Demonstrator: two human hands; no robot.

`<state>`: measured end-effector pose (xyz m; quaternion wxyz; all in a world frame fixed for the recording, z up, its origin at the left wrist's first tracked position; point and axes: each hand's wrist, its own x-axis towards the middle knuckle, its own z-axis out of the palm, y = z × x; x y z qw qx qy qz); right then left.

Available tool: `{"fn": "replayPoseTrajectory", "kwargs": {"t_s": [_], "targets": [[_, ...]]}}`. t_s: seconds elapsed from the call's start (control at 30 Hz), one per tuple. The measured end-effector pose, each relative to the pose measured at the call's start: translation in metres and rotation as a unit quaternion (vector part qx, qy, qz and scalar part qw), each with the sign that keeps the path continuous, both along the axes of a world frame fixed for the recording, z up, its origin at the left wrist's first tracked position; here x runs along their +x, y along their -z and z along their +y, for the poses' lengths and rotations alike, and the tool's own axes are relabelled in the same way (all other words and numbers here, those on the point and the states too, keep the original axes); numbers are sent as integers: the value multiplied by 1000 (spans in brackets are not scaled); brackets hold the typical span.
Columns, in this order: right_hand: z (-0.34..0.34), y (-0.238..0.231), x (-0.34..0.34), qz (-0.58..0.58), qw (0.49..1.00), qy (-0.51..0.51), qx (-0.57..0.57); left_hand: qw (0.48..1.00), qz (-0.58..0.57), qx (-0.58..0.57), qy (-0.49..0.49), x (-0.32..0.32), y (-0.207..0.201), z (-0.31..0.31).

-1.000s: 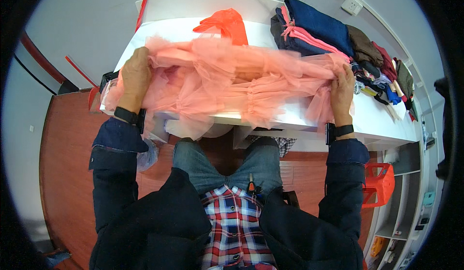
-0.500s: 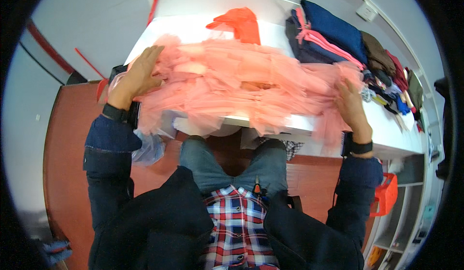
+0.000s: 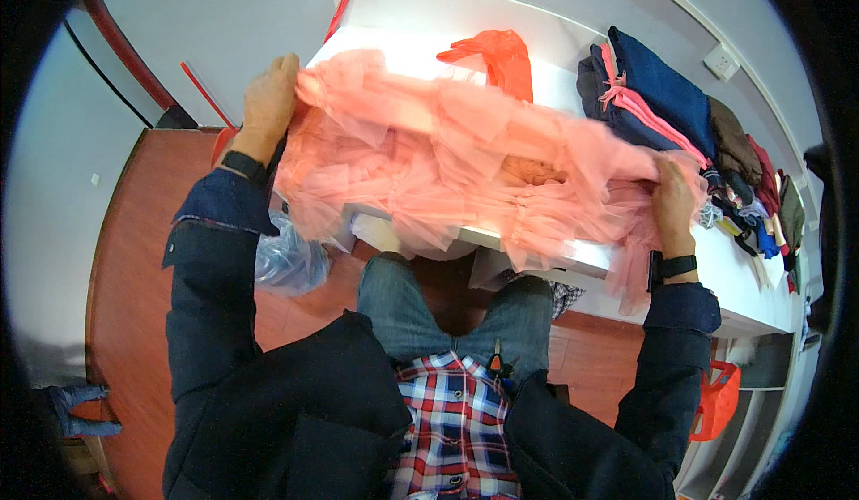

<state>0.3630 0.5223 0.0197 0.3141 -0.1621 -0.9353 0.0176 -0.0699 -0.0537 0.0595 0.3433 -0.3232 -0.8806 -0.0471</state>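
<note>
A ruffled peach-pink tulle garment (image 3: 429, 160) is stretched sideways over the white table (image 3: 394, 48), its lower ruffles hanging past the front edge. My left hand (image 3: 270, 97) grips its upper left end, fingers closed and slightly raised. At the opposite end, my right hand (image 3: 673, 197) is closed on the tulle, with some fabric covering its fingertips. Between them the cloth is pulled into a long band, loose folds below it. Whether it is a dress or a skirt I cannot tell.
Behind the tulle lies a red-orange plastic bag (image 3: 510, 61). Folded dark blue clothes (image 3: 653, 84) and a jumble of small garments (image 3: 747, 213) fill the table's right side. A clear plastic bag (image 3: 291, 258) is on the floor at left; a red stool (image 3: 716, 401) stands at right.
My hands have gone from lying on the tulle to gripping its two ends. Its upper edge is lifted and drawn tauter. The whole view has shifted a little.
</note>
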Motion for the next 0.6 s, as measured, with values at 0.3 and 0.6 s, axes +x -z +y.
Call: {"fn": "replayPoseTrajectory", "kwargs": {"t_s": [0.3, 0.6], "targets": [[-17, 14, -13, -127, 962, 82, 228, 962, 78, -249, 82, -15, 15, 25], [-18, -6, -7, -254, 958, 58, 120, 964, -131, -216, 79, 33, 3, 3]]}}
